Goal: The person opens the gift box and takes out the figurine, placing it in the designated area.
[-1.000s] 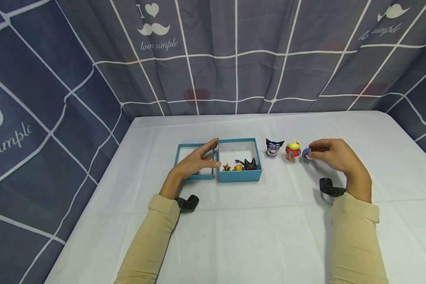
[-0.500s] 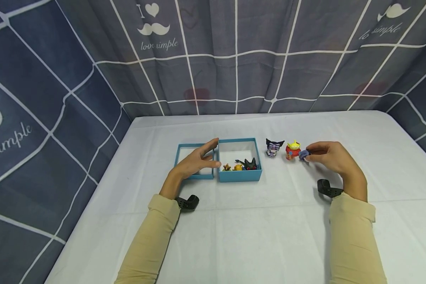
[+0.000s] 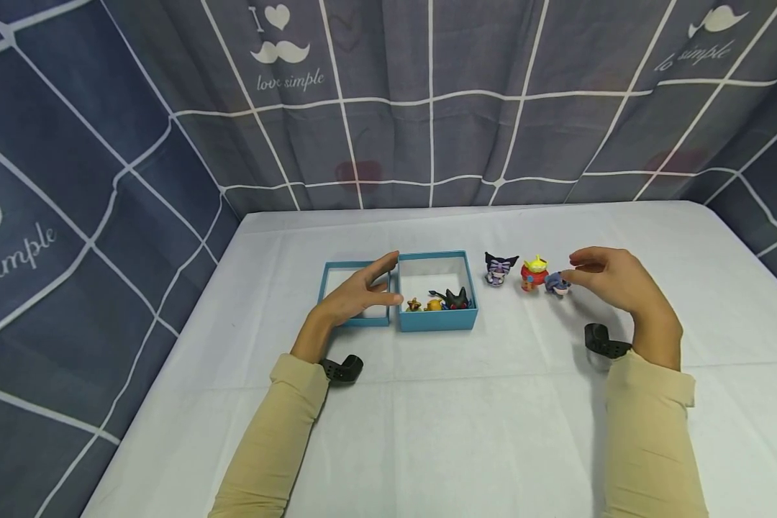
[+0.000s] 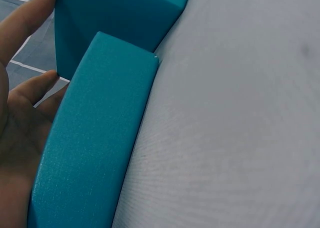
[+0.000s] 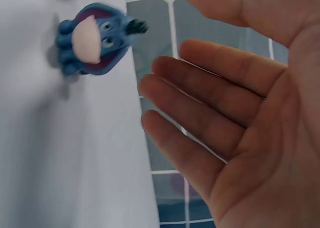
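My right hand point(image 3: 611, 280) hovers just beside a small blue donkey figure point(image 3: 557, 284), its fingers relaxed and holding nothing. In the right wrist view the donkey figure point(image 5: 97, 43) stands upright on the cloth, apart from my spread fingers point(image 5: 200, 93). Left of it stand a red-suited figure with a yellow-green head point(image 3: 534, 275) and a black-and-purple eared figure point(image 3: 498, 270). My left hand point(image 3: 350, 295) reaches over the shallow blue lid point(image 3: 369, 323), extended fingertips touching the side of the blue box point(image 3: 437, 321). In the left wrist view, the box point(image 4: 115, 23) stands behind the lid point(image 4: 95, 138).
Inside the box lie a black figure point(image 3: 456, 300), a yellow figure point(image 3: 434, 306) and a small golden-brown figure point(image 3: 414, 305). A white cloth point(image 3: 479, 432) covers the table. Grey-blue checked curtains point(image 3: 388, 144) hang behind it and at the sides.
My right hand set the donkey figure down beside the red-suited figure, let it go, and drew slightly back to the right. The left hand has stayed at the box.
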`<action>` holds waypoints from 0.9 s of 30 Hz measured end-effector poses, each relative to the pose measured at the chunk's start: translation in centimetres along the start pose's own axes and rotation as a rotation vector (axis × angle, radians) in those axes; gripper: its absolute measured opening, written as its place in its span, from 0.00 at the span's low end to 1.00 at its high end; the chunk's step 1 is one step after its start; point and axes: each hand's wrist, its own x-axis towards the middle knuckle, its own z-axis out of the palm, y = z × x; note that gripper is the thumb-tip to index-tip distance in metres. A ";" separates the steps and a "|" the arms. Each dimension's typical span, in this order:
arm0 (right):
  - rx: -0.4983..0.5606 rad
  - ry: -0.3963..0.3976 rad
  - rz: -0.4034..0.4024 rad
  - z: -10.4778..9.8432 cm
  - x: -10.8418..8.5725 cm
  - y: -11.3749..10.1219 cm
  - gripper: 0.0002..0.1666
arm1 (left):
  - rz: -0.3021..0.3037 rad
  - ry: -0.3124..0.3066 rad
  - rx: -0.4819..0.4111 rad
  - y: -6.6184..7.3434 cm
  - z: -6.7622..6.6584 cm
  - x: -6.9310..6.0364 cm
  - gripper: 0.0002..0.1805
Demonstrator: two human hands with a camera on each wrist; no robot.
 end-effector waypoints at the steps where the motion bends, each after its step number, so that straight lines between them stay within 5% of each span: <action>1: -0.001 0.019 0.003 -0.1 -0.1 -0.3 0.32 | -0.002 -0.002 -0.001 0.1 0.1 0.0 0.48; 13: 0.022 0.226 -0.081 -0.3 -0.5 -3.5 0.27 | -0.001 -0.018 -0.014 2.9 0.6 -1.4 0.46; 27: 0.258 0.115 -0.223 2.4 0.6 -8.6 0.18 | -0.004 -0.018 -0.017 2.8 0.4 -1.2 0.47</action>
